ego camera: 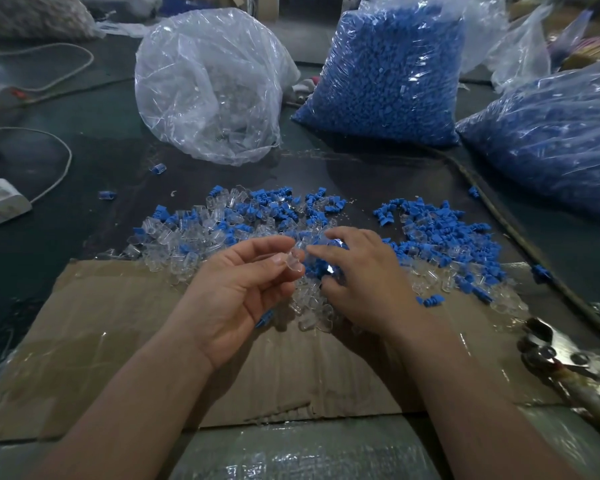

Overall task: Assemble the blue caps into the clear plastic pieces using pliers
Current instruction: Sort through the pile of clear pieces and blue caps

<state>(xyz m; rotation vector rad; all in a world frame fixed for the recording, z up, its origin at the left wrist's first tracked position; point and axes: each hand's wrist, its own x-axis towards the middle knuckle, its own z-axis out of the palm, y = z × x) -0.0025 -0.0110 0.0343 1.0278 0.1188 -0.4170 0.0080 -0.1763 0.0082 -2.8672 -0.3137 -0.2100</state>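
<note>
Pinching one clear plastic piece [297,260] between thumb and fingertips of the left hand [243,292], palm turned up. Touching the mixed pile of blue caps [440,233] and clear pieces with the right hand [364,278], fingers bent down onto it, hold on anything impossible to tell. Lying untouched near the right edge of the cardboard [118,341], pliers [561,355]

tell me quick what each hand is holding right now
left hand: pinches a clear piece between thumb and fingers
right hand: fingers down in the pile; cannot tell if it grips anything
</note>
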